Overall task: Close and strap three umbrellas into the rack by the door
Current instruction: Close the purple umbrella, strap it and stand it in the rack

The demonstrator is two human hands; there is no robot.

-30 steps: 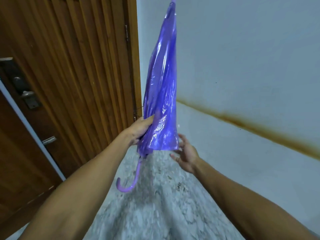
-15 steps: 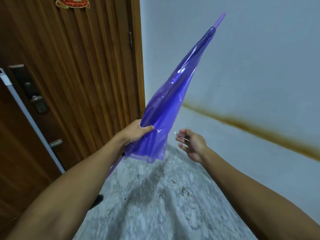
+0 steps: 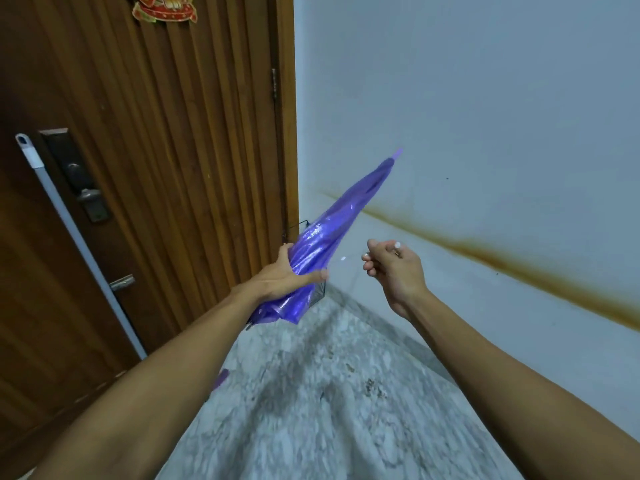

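Head view: my left hand (image 3: pixel 282 277) grips the folded umbrella (image 3: pixel 323 242), tip clear of the wall (image 3: pixel 485 116); my right hand (image 3: pixel 394 268), beside the umbrella, pinches its strap (image 3: pixel 346 259).

I see a translucent purple umbrella (image 3: pixel 341 220), glossy, a ribbed dark brown wooden door (image 3: pixel 156 150) bearing a red-and-gold ornament (image 3: pixel 164 8), a pale blue-grey wall (image 3: pixel 485 98) streaked rust-brown, and a grey-white mottled marble floor (image 3: pixel 329 410)

Both our arms reach forward; our left hand (image 3: pixel 282 275) grips the umbrella (image 3: pixel 332 233), our right hand (image 3: pixel 393 268) hangs beside it, fingers (image 3: pixel 372 258) curled.
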